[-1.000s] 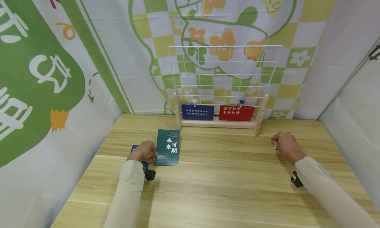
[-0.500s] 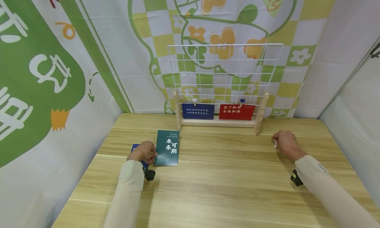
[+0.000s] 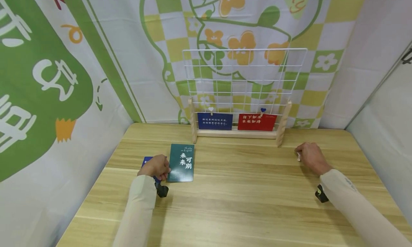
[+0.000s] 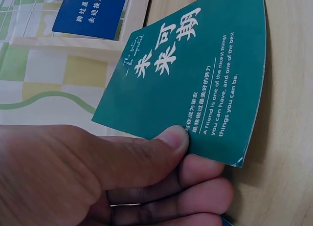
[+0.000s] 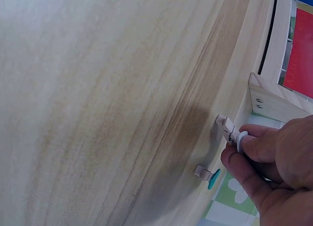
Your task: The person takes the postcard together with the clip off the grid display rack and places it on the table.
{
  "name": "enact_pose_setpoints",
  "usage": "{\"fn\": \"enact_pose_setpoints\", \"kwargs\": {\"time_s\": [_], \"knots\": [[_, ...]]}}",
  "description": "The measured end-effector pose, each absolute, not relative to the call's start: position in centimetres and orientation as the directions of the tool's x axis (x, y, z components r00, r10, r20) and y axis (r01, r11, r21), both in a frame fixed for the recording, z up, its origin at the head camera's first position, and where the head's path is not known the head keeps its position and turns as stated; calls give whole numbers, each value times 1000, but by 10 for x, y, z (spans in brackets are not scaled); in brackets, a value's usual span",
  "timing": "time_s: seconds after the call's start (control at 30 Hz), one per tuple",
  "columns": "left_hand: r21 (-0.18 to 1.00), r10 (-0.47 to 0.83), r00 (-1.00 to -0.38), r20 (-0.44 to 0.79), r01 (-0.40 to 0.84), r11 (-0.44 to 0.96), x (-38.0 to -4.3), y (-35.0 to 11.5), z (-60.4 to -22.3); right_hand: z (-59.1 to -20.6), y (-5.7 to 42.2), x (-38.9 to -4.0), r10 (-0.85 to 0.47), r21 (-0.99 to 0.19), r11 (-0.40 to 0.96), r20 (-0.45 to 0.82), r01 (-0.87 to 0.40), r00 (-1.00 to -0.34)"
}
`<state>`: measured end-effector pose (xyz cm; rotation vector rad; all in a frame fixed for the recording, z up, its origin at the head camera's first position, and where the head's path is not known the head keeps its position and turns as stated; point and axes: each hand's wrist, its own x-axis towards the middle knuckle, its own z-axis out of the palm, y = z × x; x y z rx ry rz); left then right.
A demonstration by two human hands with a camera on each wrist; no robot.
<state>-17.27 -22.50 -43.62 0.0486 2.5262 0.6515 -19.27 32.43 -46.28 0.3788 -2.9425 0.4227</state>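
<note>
My left hand (image 3: pixel 156 167) pinches a green card (image 4: pixel 171 84) with white lettering between thumb and fingers, at its lower left edge. Under that hand a blue card (image 3: pixel 147 159) lies on the table, mostly covered. On the far right, my right hand (image 3: pixel 311 157) pinches a small wooden clothespin (image 5: pixel 227 129) with a white end between thumb and fingertips. Beside it in the right wrist view lies a second clothespin (image 5: pixel 203 173) with a teal end. In the head view the right hand hides that one.
At the back stands a white wire grid rack (image 3: pixel 244 72) in a wooden base (image 3: pixel 236 133). A blue card (image 3: pixel 215 121) and a red card (image 3: pixel 256 122) hang low on it, each held by a heart-topped clothespin. Patterned cloth encloses the wooden table (image 3: pixel 238 204).
The green card has tilted, its far edge shifting slightly toward me while my left hand keeps hold of it. My right hand stays in place with the clothespin.
</note>
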Motion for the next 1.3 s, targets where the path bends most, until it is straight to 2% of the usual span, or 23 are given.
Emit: {"fn": "enact_pose_setpoints", "kwargs": {"time_s": [0.5,0.77,1.13,1.3], "knots": [[424,76,-849,-523,-183,887,-168,-223,-435,-464,325,-193,-236,-245,929,178,-276,-955],[359,68,-845,-531,-152,921,-170,-221,-436,-465,326,-194,-243,-244,928,179,-282,-954],[402,74,-848,-524,-171,899,-167,-223,-435,-462,327,-193,-258,-234,926,175,-295,-950],[381,75,-845,-530,-158,911,-167,-226,-436,-463,327,-193,-270,-222,926,178,-306,-946]]}}
